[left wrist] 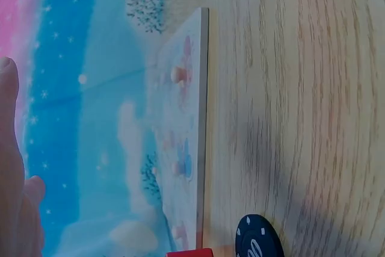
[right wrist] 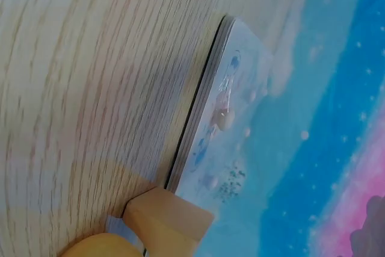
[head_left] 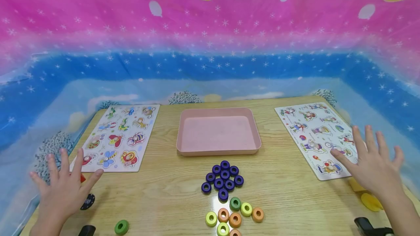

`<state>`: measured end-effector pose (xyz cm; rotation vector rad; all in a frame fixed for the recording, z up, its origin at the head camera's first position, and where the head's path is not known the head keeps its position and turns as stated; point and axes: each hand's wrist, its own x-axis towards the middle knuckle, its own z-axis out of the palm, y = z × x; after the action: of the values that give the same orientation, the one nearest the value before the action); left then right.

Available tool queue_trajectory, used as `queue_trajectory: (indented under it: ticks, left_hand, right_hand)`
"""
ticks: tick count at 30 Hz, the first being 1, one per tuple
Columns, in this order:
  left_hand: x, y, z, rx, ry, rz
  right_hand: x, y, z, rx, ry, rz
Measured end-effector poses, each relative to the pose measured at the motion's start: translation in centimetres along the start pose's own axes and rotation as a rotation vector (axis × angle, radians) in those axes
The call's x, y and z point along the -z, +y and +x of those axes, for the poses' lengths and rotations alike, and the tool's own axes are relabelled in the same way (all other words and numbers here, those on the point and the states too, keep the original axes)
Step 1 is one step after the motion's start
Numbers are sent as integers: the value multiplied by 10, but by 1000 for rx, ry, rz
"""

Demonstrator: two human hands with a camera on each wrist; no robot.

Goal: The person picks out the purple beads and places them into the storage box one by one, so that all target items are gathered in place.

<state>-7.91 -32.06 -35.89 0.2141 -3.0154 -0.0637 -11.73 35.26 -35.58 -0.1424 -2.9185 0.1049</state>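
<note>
At eight o'clock in the head view, a widely spread left hand (head_left: 63, 194), with fingers straight and gripping nothing. From there toward one or two o'clock, partly behind the fingers, the left board (head_left: 117, 139), with insect pictures and small knobs. Beside the same hand, a black chip (head_left: 88, 201) and a half-hidden red piece (head_left: 82, 179). At seven, a green ring (head_left: 121, 231).

Between three and four, a right hand (head_left: 375, 170), likewise spread, with straight fingers and no grip. Toward ten o'clock from it, partly covered, the right board (head_left: 315, 139), with pictures of people. At four, close by the wrist, a tan block (head_left: 356, 184) and a yellow piece (head_left: 370, 202).

At six, a pink tray (head_left: 218, 152); nearer, ten purple rings (head_left: 224, 179); nearest, green, yellow and orange mixed rings (head_left: 234, 225). Beneath, a wooden table (head_left: 285, 192); at twelve, pink-and-blue cloth (head_left: 210, 32).
</note>
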Motion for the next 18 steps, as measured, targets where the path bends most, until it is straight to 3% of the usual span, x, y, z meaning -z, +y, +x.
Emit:
queue_trajectory:
  ticks: [5, 11, 15, 18]
  left_hand:
    - [-1, 2, 3, -32, 19, -9]
    - [-7, 17, 11, -137, 58, -88]
    - [-13, 40, 21, -219, 28, -281]
    - [-17, 60, 30, -267, -53, -490]
  right_hand:
    - [-1, -3, 2, 13, -7, 7]
    - [-4, -14, 6, 106, 0, 103]
    - [-8, -35, 9, 194, 21, 224]
    - [-12, -58, 10, 273, 35, 275]
